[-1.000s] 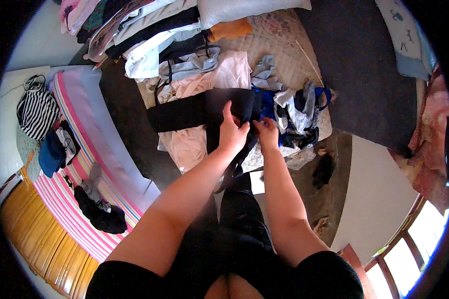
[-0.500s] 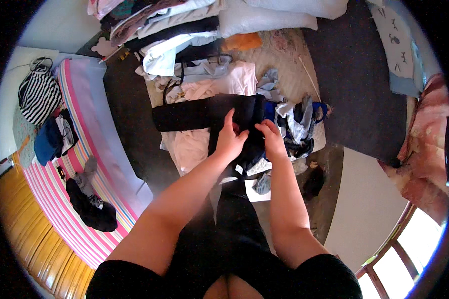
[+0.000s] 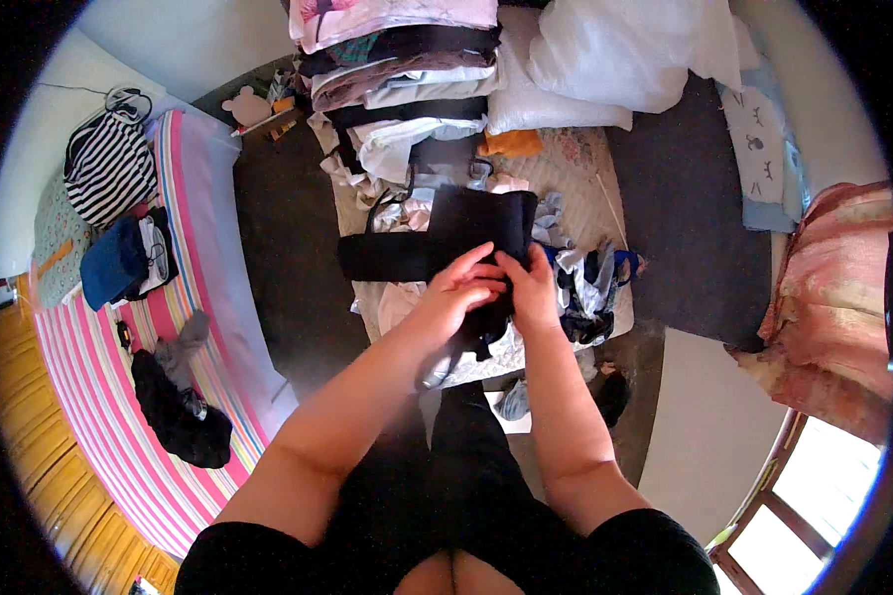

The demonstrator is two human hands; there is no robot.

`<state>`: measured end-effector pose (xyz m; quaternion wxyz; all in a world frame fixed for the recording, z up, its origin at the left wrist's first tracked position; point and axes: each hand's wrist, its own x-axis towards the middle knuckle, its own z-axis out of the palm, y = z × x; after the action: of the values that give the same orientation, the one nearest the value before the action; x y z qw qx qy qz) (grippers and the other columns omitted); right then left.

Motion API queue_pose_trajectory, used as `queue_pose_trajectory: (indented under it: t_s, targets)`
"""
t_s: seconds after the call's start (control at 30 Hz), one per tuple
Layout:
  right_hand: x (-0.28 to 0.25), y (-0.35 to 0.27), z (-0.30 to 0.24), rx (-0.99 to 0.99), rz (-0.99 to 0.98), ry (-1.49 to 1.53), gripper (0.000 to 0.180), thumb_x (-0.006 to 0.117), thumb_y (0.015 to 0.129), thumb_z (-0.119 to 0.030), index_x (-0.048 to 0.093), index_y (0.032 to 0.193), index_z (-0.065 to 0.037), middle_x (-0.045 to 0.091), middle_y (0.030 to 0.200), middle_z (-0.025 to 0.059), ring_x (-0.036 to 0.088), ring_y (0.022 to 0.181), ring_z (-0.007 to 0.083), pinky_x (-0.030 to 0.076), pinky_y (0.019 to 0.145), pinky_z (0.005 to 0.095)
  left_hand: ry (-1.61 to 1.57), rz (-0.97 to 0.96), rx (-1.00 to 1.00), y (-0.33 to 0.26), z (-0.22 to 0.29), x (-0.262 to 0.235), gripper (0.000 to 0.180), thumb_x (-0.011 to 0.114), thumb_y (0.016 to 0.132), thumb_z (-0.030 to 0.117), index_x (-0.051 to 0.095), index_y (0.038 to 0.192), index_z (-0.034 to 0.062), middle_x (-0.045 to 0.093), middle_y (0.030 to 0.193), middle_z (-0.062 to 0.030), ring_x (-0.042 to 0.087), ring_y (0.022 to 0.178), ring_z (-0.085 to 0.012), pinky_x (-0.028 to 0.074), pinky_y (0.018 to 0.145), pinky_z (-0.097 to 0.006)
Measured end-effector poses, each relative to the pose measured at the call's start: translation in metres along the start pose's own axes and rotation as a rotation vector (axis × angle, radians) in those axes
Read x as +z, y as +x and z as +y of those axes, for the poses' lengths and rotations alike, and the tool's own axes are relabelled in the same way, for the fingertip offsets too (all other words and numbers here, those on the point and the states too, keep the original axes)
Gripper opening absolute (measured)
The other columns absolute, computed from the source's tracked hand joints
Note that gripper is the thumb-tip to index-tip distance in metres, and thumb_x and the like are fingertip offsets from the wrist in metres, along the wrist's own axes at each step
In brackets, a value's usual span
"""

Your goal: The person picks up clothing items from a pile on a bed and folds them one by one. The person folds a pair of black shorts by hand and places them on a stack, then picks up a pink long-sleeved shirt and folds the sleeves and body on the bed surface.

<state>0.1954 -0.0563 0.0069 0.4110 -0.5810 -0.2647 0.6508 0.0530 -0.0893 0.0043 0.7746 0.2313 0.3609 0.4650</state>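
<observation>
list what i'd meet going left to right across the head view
Striped fabric item → gray cloth → pink bear-shaped object → left hand → right hand → light gray garment → pinkish curtain

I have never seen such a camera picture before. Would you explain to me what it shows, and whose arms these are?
There is no machine: these are a person's own bare arms. A wide camera worn on the head looks down, so straight edges bend. The right hand holds a black garment; the left hand touches it, though its grip is unclear. Loose clothes lie on a patterned pad, and a stack of folded clothes stands beyond.
</observation>
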Motion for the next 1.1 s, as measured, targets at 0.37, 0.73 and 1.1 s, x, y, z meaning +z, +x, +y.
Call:
queue_pose_trajectory:
  t_s: [0.37,0.73,1.1]
  targets:
    - [0.029,-0.026,-0.052,-0.003,0.101,0.508,0.034,0.060,0.082,-0.012,0.051,0.114,-0.009,0.060,0.103,0.0069,0.059,0.091,0.0230,0.049,0.078,0.0366,0.253,-0.083,0.061,-0.048,0.046,-0.067,0.110,0.077,0.062,0.007,0.002,0.143,0.0088,0.022,0.144,-0.0110,0.026,0.130,-0.0213,0.022,0.105,-0.031]
    - [-0.014,-0.002,-0.041,0.144,0.034,0.718,0.037,0.062,0.077,-0.014,0.051,0.112,-0.008,0.059,0.104,0.0091,0.059,0.089,0.0271,0.050,0.077,0.0396,0.411,-0.101,-0.343,-0.027,0.057,-0.047,0.058,0.075,0.065,0.004,0.048,0.117,-0.0005,0.058,0.110,-0.0088,0.056,0.099,-0.0204,0.042,0.091,-0.032]
    - [-0.051,0.026,-0.060,0.138,0.039,0.662,0.037,0.056,0.075,-0.005,0.053,0.111,-0.009,0.059,0.106,0.0075,0.056,0.096,0.0269,0.045,0.086,0.0404,0.789,-0.032,-0.337,0.003,0.054,-0.043,0.075,0.074,0.067,0.011,0.035,0.131,0.0052,0.046,0.127,-0.0108,0.043,0.117,-0.0216,0.034,0.098,-0.035]
